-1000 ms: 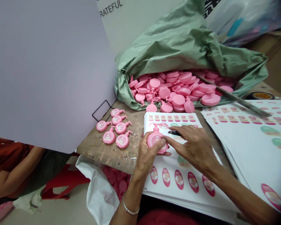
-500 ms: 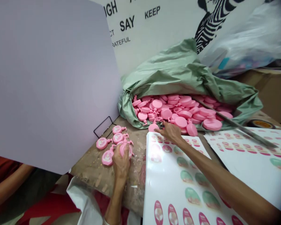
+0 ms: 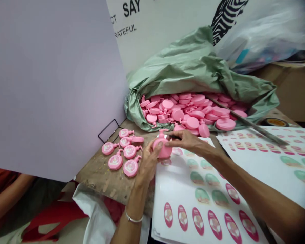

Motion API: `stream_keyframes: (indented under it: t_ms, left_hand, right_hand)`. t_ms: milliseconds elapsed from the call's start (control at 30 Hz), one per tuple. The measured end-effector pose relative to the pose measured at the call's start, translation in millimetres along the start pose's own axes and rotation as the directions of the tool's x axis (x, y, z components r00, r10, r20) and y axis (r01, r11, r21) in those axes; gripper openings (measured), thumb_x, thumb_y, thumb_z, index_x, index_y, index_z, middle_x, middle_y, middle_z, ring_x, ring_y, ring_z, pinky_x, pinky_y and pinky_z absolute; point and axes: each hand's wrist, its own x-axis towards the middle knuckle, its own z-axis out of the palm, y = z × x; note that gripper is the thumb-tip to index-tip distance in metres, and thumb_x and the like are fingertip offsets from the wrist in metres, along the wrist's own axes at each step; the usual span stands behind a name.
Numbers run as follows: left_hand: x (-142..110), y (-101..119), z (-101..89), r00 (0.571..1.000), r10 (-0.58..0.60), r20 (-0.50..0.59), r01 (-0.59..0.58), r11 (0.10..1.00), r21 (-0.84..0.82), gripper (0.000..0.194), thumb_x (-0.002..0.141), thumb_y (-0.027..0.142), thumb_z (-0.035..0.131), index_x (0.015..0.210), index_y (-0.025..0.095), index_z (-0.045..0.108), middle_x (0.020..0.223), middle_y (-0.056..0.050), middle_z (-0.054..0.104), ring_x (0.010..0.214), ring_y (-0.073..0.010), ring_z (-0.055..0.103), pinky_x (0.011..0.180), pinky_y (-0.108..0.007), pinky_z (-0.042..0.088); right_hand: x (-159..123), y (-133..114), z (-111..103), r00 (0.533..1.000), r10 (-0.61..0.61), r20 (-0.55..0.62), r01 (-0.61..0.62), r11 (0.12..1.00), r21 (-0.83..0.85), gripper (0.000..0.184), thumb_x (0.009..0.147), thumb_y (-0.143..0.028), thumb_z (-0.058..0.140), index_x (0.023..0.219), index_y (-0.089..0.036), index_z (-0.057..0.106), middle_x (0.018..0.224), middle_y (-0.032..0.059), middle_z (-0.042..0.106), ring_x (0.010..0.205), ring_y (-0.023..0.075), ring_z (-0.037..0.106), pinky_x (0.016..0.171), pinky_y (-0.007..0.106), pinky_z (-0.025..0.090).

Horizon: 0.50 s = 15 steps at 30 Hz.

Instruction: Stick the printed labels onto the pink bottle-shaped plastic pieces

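The left hand [image 3: 148, 161] grips a pink bottle [image 3: 163, 145], the right hand [image 3: 186, 140] pinching it too, over a label sheet [image 3: 193, 189]; 6 labelled bottles [image 3: 130, 151] lie left on the bench [image 3: 96, 179].

A flat pink plastic piece shaped like a pump bottle [image 3: 163, 150] stands upright in the left hand [image 3: 148, 161], its round body held between thumb and fingers, its pump top pointing away from the person. The left fingers cover much of its face, so whether it bears a label is hidden. The right hand [image 3: 186, 140] reaches in from the side, level with the pump top, pinching a slim dark tool [image 3: 170, 136], too small to name, just beside the piece
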Motion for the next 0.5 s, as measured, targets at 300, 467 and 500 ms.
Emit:
stream_keyframes:
  t_ms: [300, 467, 500]
  left_hand:
    - [-29, -36, -14.0, 0.975, -0.169, -0.143, 0.16, 0.985, -0.072, 0.046, 0.078, 0.045, 0.068, 0.108, 0.011, 0.06, 0.092, -0.01, 0.067, 0.06, -0.015, 0.066, 0.048, -0.022, 0.054]
    - [-38, -50, -16.0, 0.974, -0.129, -0.184, 0.137, 0.99, 0.031, 0.05, 0.079, 0.051, 0.065, 0.113, 0.015, 0.06, 0.094, -0.007, 0.063, 0.062, -0.0141, 0.065, 0.051, -0.026, 0.057]
    - [-39, -51, -15.4, 0.976, -0.123, -0.179, 0.131, 0.991, 0.035, 0.05, 0.08, 0.051, 0.065, 0.113, 0.015, 0.061, 0.095, -0.007, 0.062, 0.065, -0.0143, 0.065, 0.054, -0.027, 0.058]
  right_hand:
    - [-58, 46, 43, 0.947, -0.099, -0.304, -0.036, 0.912, -0.408, 0.021, 0.094, -0.034, 0.04, 0.087, -0.02, 0.054, 0.076, 0.0021, 0.066, 0.065, 0.0162, 0.057, 0.061, 0.028, 0.037]
    - [-56, 58, 69, 0.932, -0.194, -0.305, 0.001, 0.844, -0.536, 0.016, 0.091, -0.029, 0.046, 0.087, -0.018, 0.058, 0.081, 0.0075, 0.067, 0.079, 0.0224, 0.058, 0.073, 0.034, 0.032]
    - [-55, 59, 71, 0.931, -0.206, -0.302, 0.005, 0.833, -0.553, 0.017, 0.091, -0.029, 0.046, 0.086, -0.018, 0.058, 0.081, 0.008, 0.067, 0.079, 0.0229, 0.057, 0.073, 0.035, 0.032]
